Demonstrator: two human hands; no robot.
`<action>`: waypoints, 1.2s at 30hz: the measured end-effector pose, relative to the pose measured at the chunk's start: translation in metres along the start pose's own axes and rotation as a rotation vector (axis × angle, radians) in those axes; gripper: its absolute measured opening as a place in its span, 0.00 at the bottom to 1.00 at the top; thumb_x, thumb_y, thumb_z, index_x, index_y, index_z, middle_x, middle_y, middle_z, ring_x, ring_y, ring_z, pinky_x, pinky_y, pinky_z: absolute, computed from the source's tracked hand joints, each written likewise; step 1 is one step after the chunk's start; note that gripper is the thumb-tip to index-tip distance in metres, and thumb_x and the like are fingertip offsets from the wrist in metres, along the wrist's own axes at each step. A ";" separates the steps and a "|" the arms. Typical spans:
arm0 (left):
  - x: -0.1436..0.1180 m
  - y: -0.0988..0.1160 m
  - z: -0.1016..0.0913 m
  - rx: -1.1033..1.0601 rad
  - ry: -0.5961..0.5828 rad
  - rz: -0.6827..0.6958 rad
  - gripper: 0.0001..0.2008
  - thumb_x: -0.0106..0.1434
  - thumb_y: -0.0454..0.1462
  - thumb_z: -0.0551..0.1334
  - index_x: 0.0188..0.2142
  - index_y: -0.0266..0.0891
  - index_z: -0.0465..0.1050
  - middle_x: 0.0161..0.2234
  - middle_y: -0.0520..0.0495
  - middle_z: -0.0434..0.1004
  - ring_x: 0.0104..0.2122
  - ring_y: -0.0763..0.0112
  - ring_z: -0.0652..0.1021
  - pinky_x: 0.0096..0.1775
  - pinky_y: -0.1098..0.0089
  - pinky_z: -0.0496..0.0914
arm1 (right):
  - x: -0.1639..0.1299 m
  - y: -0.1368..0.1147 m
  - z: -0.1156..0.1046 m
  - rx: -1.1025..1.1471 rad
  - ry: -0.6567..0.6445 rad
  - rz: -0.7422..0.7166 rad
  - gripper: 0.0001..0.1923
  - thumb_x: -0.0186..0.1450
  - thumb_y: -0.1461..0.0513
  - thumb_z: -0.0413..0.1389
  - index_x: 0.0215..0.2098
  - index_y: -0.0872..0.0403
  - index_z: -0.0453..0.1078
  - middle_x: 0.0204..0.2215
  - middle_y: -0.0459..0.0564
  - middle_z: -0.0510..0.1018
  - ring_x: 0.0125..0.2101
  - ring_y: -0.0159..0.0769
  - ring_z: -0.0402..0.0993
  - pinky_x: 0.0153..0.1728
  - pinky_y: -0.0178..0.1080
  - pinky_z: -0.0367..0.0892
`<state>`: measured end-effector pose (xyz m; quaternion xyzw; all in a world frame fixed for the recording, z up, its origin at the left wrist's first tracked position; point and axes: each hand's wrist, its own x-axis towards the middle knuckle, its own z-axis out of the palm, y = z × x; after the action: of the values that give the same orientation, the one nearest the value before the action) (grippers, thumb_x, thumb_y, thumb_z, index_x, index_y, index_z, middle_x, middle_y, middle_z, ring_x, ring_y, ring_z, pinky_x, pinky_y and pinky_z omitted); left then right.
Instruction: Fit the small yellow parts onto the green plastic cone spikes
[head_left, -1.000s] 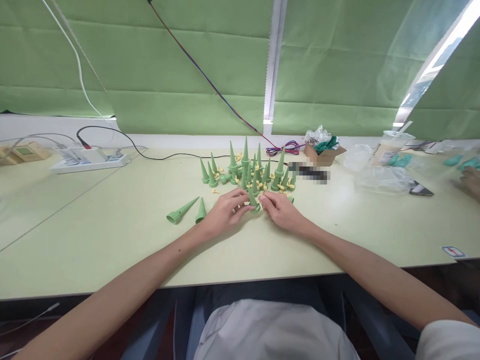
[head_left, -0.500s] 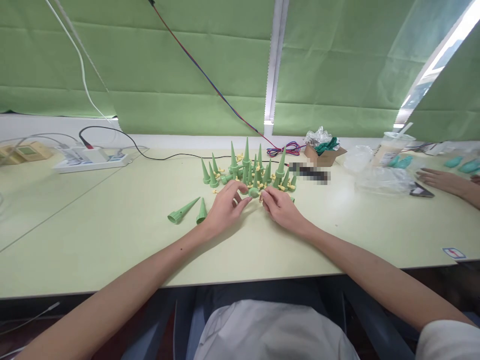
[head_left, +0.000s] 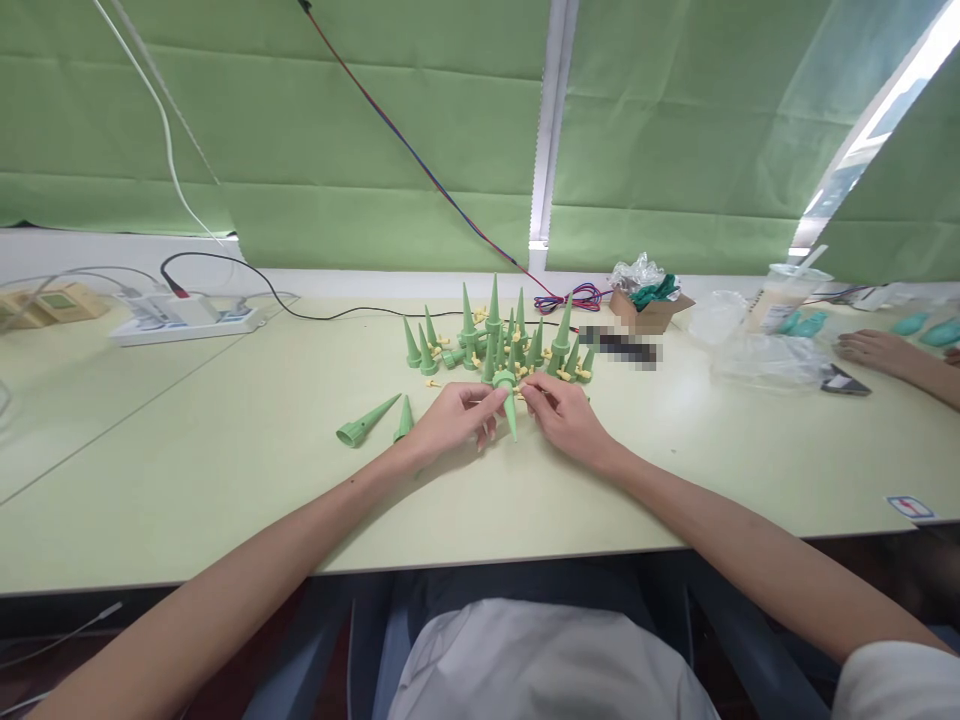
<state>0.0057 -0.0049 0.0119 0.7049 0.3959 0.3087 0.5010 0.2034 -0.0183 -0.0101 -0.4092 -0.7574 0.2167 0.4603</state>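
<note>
Moved: green cone (head_left: 509, 405) now points tip down, was lying flat.
Left hand (head_left: 450, 425): pinches the cone.
Right hand (head_left: 564, 415): fingers closed on its top.
Behind: cone pile (head_left: 499, 340).

The green cone (head_left: 509, 404) pinched between the left hand (head_left: 450, 422) and the right hand (head_left: 564, 416) looks like smooth, matt plastic, and so do the standing cones (head_left: 495, 335) just past the fingertips and the 2 lying cones (head_left: 375, 422) beside the left hand. The table (head_left: 225, 440) under both hands is smooth and pale with a soft shine. Far off past the right hand sit a brown cardboard box (head_left: 649, 308) and crinkly, shiny clear plastic bags (head_left: 757, 355), and behind everything hang dull green cloth blinds (head_left: 375, 130).
</note>
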 end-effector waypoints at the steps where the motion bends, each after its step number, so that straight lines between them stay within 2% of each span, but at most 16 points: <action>1: 0.000 0.000 0.000 -0.008 -0.003 0.004 0.26 0.60 0.59 0.60 0.26 0.36 0.69 0.22 0.48 0.74 0.18 0.73 0.73 0.24 0.71 0.67 | 0.000 0.000 0.000 0.002 0.000 0.004 0.15 0.72 0.55 0.47 0.32 0.52 0.67 0.23 0.44 0.68 0.24 0.31 0.62 0.29 0.36 0.57; 6: -0.002 -0.001 0.000 0.034 0.008 0.024 0.24 0.60 0.57 0.62 0.27 0.37 0.69 0.22 0.50 0.74 0.18 0.73 0.72 0.25 0.71 0.67 | 0.000 0.001 0.000 0.018 0.004 0.032 0.17 0.72 0.54 0.48 0.29 0.53 0.66 0.22 0.43 0.68 0.22 0.31 0.62 0.28 0.36 0.57; 12: -0.004 -0.003 0.001 0.160 0.079 0.124 0.18 0.61 0.51 0.64 0.28 0.38 0.68 0.19 0.53 0.68 0.20 0.73 0.70 0.26 0.71 0.66 | -0.001 -0.001 0.000 0.040 -0.012 0.036 0.20 0.72 0.53 0.47 0.24 0.52 0.60 0.19 0.43 0.66 0.21 0.30 0.60 0.27 0.36 0.57; 16: -0.003 -0.003 0.002 0.162 0.138 0.211 0.19 0.60 0.50 0.65 0.26 0.39 0.65 0.23 0.53 0.66 0.20 0.75 0.68 0.23 0.71 0.66 | -0.002 -0.002 0.002 0.033 0.002 0.022 0.22 0.72 0.51 0.46 0.23 0.52 0.57 0.18 0.42 0.63 0.21 0.31 0.59 0.27 0.37 0.56; 20: -0.003 -0.003 0.003 0.239 0.222 0.325 0.16 0.59 0.49 0.66 0.29 0.39 0.69 0.28 0.50 0.67 0.25 0.73 0.69 0.25 0.71 0.69 | -0.002 -0.003 0.003 0.062 -0.005 0.037 0.24 0.72 0.49 0.45 0.22 0.51 0.56 0.17 0.43 0.63 0.21 0.31 0.59 0.26 0.37 0.55; 23: -0.003 -0.003 0.003 0.309 0.259 0.402 0.15 0.60 0.49 0.66 0.32 0.39 0.72 0.31 0.48 0.69 0.29 0.70 0.70 0.27 0.71 0.70 | -0.003 -0.004 0.003 0.089 -0.025 0.064 0.24 0.72 0.48 0.45 0.23 0.52 0.59 0.16 0.43 0.63 0.20 0.32 0.59 0.25 0.37 0.55; 27: -0.002 -0.005 0.002 0.390 0.287 0.462 0.13 0.61 0.47 0.65 0.33 0.40 0.72 0.34 0.46 0.71 0.30 0.70 0.70 0.27 0.71 0.69 | -0.004 -0.005 0.003 0.088 -0.047 0.069 0.24 0.72 0.48 0.44 0.24 0.52 0.62 0.15 0.43 0.62 0.20 0.32 0.59 0.25 0.36 0.55; 31: -0.001 -0.006 0.003 0.443 0.304 0.464 0.10 0.62 0.44 0.65 0.33 0.39 0.72 0.34 0.47 0.71 0.29 0.71 0.70 0.27 0.72 0.68 | -0.003 -0.004 0.003 0.069 -0.046 0.076 0.23 0.73 0.49 0.44 0.25 0.52 0.62 0.16 0.42 0.61 0.20 0.32 0.57 0.25 0.36 0.54; 36: -0.002 -0.001 0.003 0.432 0.311 0.368 0.11 0.61 0.44 0.65 0.35 0.40 0.70 0.32 0.49 0.70 0.27 0.73 0.71 0.27 0.72 0.68 | -0.002 -0.004 0.003 0.028 -0.030 0.051 0.21 0.73 0.51 0.44 0.25 0.52 0.60 0.18 0.43 0.63 0.21 0.32 0.58 0.26 0.37 0.55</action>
<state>0.0075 -0.0082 0.0102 0.7991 0.3900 0.4069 0.2092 0.1995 -0.0226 -0.0097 -0.4185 -0.7506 0.2449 0.4489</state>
